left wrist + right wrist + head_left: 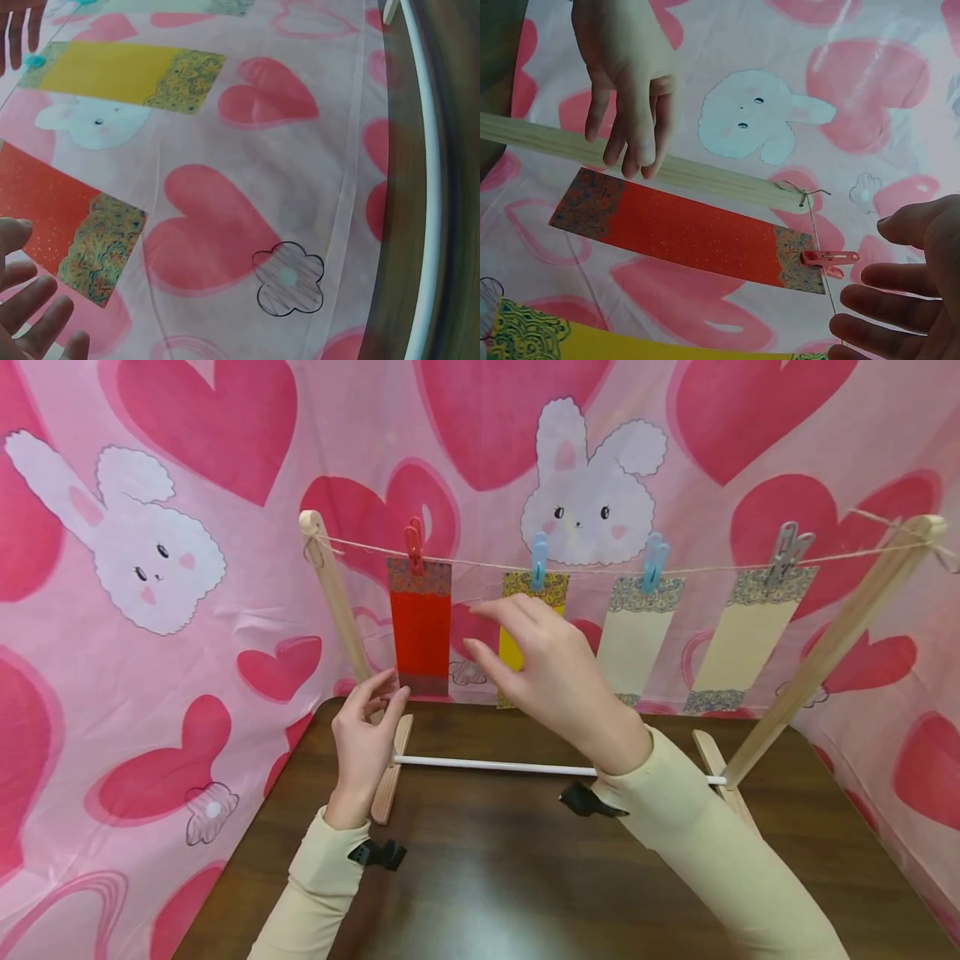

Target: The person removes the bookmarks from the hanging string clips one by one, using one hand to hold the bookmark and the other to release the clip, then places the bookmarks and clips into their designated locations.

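Observation:
A red paper strip (pixel 422 639) with patterned ends hangs from the string (pixel 472 562) by a red clothespin (pixel 415 545). My left hand (pixel 362 739) is beside its lower left corner, fingers loosely bent and holding nothing. In the right wrist view that hand (pixel 634 82) hangs in front of the wooden post. My right hand (pixel 561 681) is raised before the yellow paper strip (pixel 512 653) and partly hides it, thumb and fingers apart. A blue clothespin (pixel 539 560) holds the yellow strip. From the right wrist view, the right hand's fingers (pixel 892 304) are near the red clothespin.
A pale strip (pixel 637 635) and a cream strip (pixel 746 643) hang further right, under blue and grey clothespins. Wooden posts (pixel 337 597) carry the string, and a white rod (pixel 495 766) joins their feet on the brown table (pixel 480 860). Behind hangs a pink heart-print cloth (pixel 247 585).

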A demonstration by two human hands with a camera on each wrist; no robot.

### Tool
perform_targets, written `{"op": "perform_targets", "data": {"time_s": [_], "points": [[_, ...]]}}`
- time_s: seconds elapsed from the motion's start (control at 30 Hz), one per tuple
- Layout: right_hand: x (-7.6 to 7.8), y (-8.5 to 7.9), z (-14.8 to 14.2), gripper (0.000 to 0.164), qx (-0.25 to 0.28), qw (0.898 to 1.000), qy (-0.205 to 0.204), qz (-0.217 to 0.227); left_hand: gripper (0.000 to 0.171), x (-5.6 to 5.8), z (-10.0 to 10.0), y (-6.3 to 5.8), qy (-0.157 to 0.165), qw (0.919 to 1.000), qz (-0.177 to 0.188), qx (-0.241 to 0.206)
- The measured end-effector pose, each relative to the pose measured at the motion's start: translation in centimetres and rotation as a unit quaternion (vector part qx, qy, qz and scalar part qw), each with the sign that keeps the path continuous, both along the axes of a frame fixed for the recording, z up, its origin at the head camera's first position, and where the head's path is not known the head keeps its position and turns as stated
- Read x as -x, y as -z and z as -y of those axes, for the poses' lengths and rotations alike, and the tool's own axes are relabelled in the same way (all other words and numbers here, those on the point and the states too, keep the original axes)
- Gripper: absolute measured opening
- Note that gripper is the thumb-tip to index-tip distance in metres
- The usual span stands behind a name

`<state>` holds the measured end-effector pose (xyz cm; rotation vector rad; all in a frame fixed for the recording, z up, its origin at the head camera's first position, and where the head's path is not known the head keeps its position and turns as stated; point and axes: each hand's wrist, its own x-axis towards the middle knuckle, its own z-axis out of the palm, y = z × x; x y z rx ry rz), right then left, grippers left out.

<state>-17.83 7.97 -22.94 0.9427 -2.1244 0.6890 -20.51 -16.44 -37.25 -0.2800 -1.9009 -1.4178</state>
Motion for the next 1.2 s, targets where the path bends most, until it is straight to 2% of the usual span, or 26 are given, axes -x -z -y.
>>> {"op": "perform_targets", "data": {"time_s": [0.23,0.47,0.6,0.73,0.9,1.2], "points": [[1.8,-1.3,0.9,0.034,0.0,0.999,0.013,-0.032,0.034,0.6,0.3,-0.4,0.008,0.9994,0.031,-0.012],[3.0,-2.7,2.2,0.032,0.0,0.998,-0.014,-0.055,0.031,1.3,0.2,-0.5,0.039,0.997,0.037,-0.056],[3.6,-3.6,3.0,0.03,0.005,0.999,-0.018,-0.05,0.03,1.6,0.1,-0.4,0.047,0.9951,0.043,-0.075],[4.3,-4.5,3.7,0.034,0.011,1.0,-0.019,-0.018,0.029,1.8,0.1,-0.4,0.062,0.992,0.049,-0.099],[5.1,-5.5,4.5,0.039,0.034,0.998,-0.016,0.044,0.027,2.1,-0.2,-0.6,0.076,0.9872,0.056,-0.128],[5.8,-6.8,5.7,0.047,0.028,0.991,-0.005,0.134,0.023,2.4,-0.5,-0.8,0.081,0.9855,0.061,-0.136]]}}
